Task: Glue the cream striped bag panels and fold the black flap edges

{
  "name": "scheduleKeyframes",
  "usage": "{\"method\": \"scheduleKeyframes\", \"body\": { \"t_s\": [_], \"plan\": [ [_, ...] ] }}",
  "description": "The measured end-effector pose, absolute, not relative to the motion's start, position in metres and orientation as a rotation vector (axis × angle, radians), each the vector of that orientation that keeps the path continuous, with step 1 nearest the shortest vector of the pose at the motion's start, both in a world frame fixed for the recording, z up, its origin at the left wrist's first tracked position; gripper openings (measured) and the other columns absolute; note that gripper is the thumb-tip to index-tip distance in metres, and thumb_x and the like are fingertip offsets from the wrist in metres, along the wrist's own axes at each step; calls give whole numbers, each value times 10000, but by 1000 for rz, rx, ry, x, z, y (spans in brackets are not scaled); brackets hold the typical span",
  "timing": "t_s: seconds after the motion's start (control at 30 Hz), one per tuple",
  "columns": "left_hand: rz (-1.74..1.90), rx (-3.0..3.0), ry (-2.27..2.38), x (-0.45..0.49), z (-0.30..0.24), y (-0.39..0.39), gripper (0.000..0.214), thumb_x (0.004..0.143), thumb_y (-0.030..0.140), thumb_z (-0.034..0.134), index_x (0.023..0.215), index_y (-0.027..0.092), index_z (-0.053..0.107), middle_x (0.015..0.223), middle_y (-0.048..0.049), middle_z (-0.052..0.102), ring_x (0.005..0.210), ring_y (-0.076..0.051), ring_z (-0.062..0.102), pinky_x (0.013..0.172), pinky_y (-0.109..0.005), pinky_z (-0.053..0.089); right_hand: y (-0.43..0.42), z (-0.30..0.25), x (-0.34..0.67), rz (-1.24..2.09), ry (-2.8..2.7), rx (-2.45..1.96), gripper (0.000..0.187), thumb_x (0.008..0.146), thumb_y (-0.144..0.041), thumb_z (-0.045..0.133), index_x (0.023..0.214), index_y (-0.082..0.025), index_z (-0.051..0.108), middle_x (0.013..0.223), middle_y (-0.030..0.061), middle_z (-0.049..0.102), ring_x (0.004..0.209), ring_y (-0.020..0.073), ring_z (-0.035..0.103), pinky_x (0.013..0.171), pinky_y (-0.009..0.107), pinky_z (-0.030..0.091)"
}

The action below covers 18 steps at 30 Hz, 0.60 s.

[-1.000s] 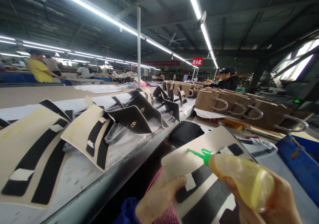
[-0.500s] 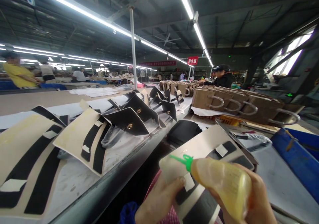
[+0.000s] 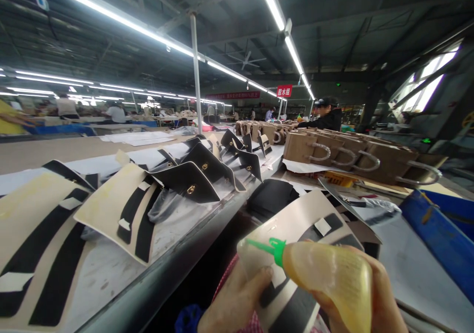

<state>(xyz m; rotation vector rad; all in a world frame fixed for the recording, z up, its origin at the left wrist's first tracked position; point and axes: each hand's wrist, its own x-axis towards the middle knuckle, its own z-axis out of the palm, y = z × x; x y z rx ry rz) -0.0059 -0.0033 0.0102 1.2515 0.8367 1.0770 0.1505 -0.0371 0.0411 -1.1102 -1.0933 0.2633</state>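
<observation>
Two bare hands are working in the head view, just right of the near edge of a paper-covered table (image 3: 174,256). The left hand (image 3: 237,296) is gripping a beige panel (image 3: 292,219) along its lower left side, with the thumb (image 3: 264,276) lying on top beside a white tab (image 3: 278,275). The right hand (image 3: 381,288) is grasping a bottle (image 3: 329,271) of yellowish liquid, tilted over the panel, and its green nozzle (image 3: 277,251) is pointing at the panel's left corner; whether the tip is touching, I cannot tell. Near the table's left end, two similar panels with black strips (image 3: 55,283) are lying, while dark flaps (image 3: 185,185) with gold-coloured clasps are standing along the near edge. Beyond the held panel, a black stack (image 3: 272,199) is sitting. Farther right, brown bags (image 3: 388,165) are standing in rows, and a blue bin (image 3: 425,229) is resting nearer.
</observation>
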Motion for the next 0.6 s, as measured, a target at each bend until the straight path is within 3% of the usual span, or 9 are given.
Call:
{"method": "scheduleKeyframes", "body": {
  "t_s": [0.07,0.2,0.37,0.6],
  "plan": [
    [1070,1267,865,-8,7,-4,401,927,386,629,1285,212,680,1375,-90,652,1327,-332,522,1182,-462,318,-33,40,158,295,-1097,-1121,417,760,-470,714,1125,-322,578,1035,41,645,869,293,634,693,407,524],
    [1144,1195,1117,-14,-2,-3,377,842,425,736,1134,189,760,1233,-106,726,1341,-362,505,1221,-447,238,-23,37,169,81,-988,-1261,509,701,-496,782,1109,-271,577,1034,49,625,896,303,620,742,451,512],
    [1199,1099,1034,-19,-6,-3,352,785,373,795,1086,192,772,1211,-100,737,1319,-360,532,1191,-445,318,-30,34,157,228,-1080,-1166,380,801,-488,678,1119,-309,572,967,44,606,802,274,598,691,429,531],
    [1204,1119,1084,-24,-9,-5,240,788,390,791,954,216,792,1228,-84,722,1343,-349,499,1241,-401,181,-33,38,150,151,-1051,-1205,393,820,-492,633,1141,-290,527,1032,58,597,902,294,614,771,442,523]
  ]
}}
